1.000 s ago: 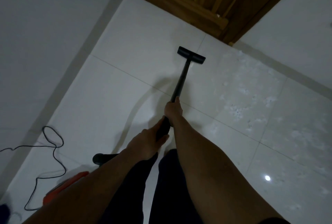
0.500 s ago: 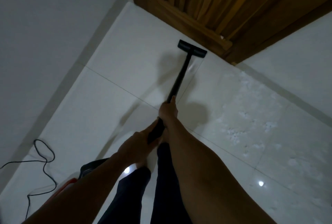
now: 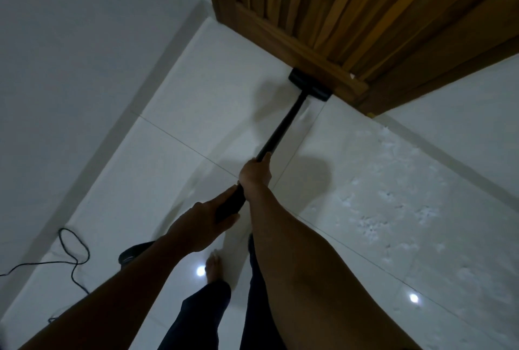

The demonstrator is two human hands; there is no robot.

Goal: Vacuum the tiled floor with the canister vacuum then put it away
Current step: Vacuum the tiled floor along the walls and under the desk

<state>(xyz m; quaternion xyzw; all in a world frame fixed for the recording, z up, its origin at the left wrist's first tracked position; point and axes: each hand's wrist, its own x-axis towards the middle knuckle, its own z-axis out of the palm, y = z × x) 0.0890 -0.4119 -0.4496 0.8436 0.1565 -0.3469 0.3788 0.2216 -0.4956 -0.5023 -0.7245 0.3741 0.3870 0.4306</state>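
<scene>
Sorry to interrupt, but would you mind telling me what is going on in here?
A person is vacuuming the white tiled floor. Both hands grip the black vacuum wand, the right hand ahead of the left hand. Its flat black floor nozzle sits against the foot of the slatted wooden door. White specks lie on the tiles to the right, and a thin black cord loops near the left wall.

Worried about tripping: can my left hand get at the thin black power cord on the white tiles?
Probably not as is: the left hand grips the long black vacuum wand, and the thin black power cord lies low, off left. Nothing blocks it.
</scene>
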